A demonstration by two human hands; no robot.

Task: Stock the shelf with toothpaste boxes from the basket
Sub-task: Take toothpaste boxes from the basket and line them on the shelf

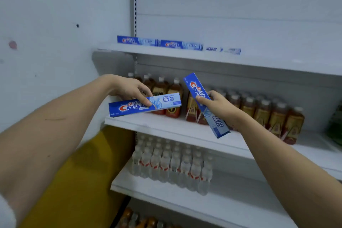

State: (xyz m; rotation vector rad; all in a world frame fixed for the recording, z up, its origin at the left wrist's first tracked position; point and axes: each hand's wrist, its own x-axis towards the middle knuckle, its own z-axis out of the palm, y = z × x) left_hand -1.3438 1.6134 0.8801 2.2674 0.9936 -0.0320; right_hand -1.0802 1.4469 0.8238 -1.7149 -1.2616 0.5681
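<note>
My left hand grips a blue toothpaste box that lies nearly level in front of the middle shelf. A second blue toothpaste box stands steeply tilted in the pinch of my right hand, its upper end pointing up and left. Three toothpaste boxes lie in a row on the white top shelf, at its left part. No basket is in view.
The middle shelf carries several brown tea bottles. Below it stand several clear water bottles. A grey wall runs along the left, with a yellow surface low down. The slotted upright stands at the shelf's left end.
</note>
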